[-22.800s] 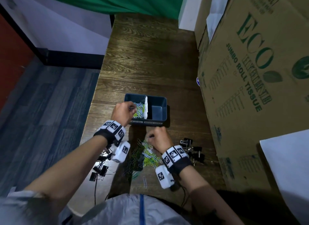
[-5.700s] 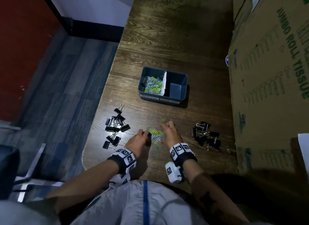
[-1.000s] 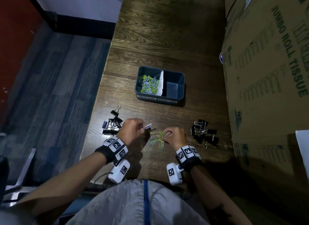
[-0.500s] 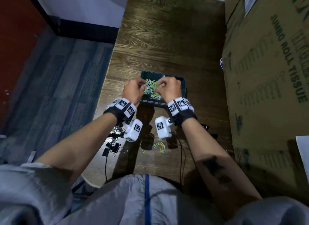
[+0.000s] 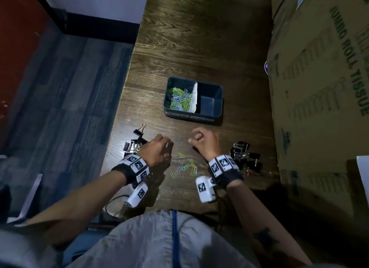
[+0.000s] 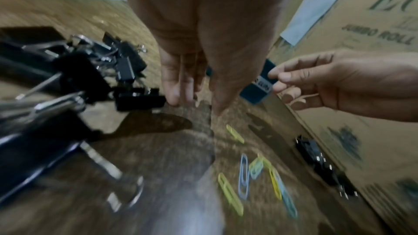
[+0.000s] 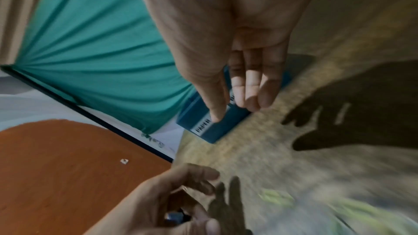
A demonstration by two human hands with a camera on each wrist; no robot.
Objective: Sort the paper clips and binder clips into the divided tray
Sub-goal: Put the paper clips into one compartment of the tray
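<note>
Holding nothing on either side. Left hand [image 5: 159, 151] slack, fingers hanging a little apart, nothing between them in the left wrist view. Right hand [image 5: 204, 143] loosely curled, thumb near forefinger but pinching nothing.

Half a second ago, both up over the tray [image 5: 219, 100], letting a load fall into its left compartment. Now pulled back toward the body and low over the table [image 5: 189, 38], near edge, just beyond the loose paper clips [image 5: 184, 167]. Means one more delivery done and a return for the next pick.

Sorted paper clips [image 5: 180, 99] piled in the left compartment, against the white divider [image 5: 194, 100]. Right compartment bare. Only a thin scatter of green, yellow and pale blue ones left on the wood between the wrists, lying flat and mostly apart. Probably one or two more pinches to clear them; flat wire on wood likely needs a fingernail or a slide to lift.

Left heap of binder clips [image 5: 133, 146] just beside the left hand, right heap of binder clips [image 5: 244, 155] beside the right wrist, close to the cardboard box [image 5: 319, 88]. Neither yet begun, so roughly halfway through by the look of it.
</note>
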